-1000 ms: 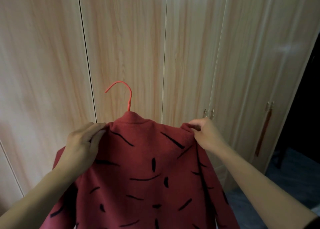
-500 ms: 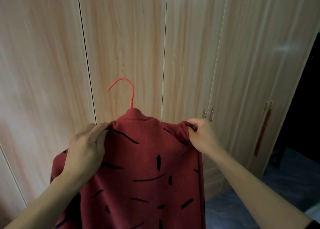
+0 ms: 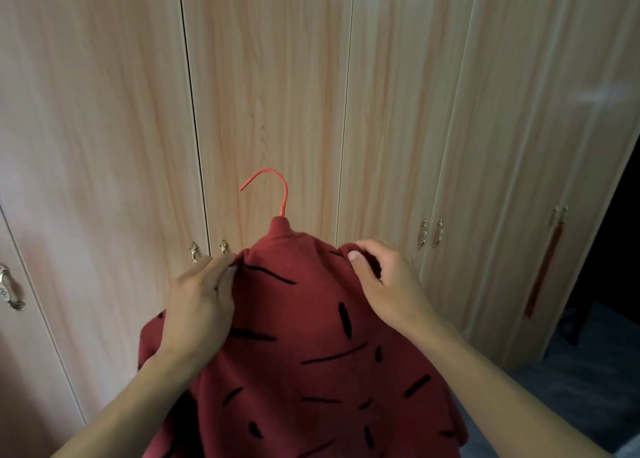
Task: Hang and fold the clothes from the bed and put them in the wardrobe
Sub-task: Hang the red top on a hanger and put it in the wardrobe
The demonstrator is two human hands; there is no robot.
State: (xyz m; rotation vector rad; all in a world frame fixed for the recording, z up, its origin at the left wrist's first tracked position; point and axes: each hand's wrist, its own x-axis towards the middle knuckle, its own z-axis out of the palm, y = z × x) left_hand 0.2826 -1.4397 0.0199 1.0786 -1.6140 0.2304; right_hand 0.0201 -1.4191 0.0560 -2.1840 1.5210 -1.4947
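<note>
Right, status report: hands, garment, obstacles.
Left hand, right hand each grip red sweater at shoulders. Sweater on orange hanger, hook free. Wardrobe doors shut ahead.

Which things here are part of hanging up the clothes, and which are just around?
Part of the job: red sweater, orange hanger, wardrobe, left hand and right hand gripping its shoulders.
Just around: red tassel hanging at the right, blue floor.
</note>
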